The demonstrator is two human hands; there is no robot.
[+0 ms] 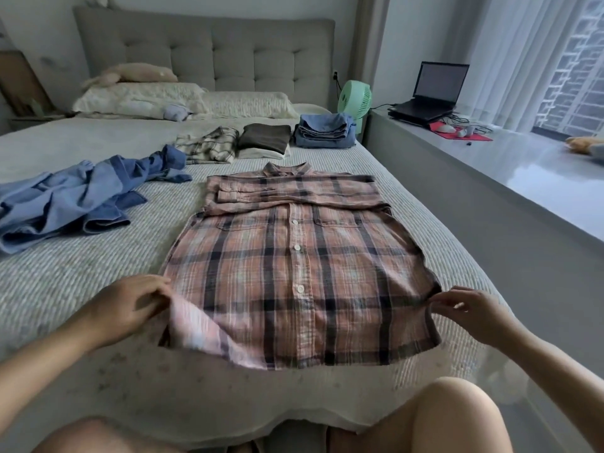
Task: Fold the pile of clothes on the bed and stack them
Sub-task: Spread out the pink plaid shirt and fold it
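A pink plaid button shirt (294, 256) lies flat and front-up on the bed (81, 289), collar away from me, with both sleeves folded across the chest. My left hand (127, 305) pinches its lower left edge, where the hem is turned up and shows the pale inside. My right hand (470, 308) pinches the lower right edge. A crumpled blue denim garment (75, 201) lies unfolded to the left. Farther back sit a folded beige plaid piece (209, 148), a folded dark brown piece on a cream one (266, 138) and a folded blue stack (323, 130).
Pillows (183, 99) and a grey padded headboard (209, 53) are at the far end. A green fan (354, 99) stands beside the bed's right corner. On the window ledge (523, 178) to the right rests an open laptop (431, 89). My knees (451, 416) are at the bed's near edge.
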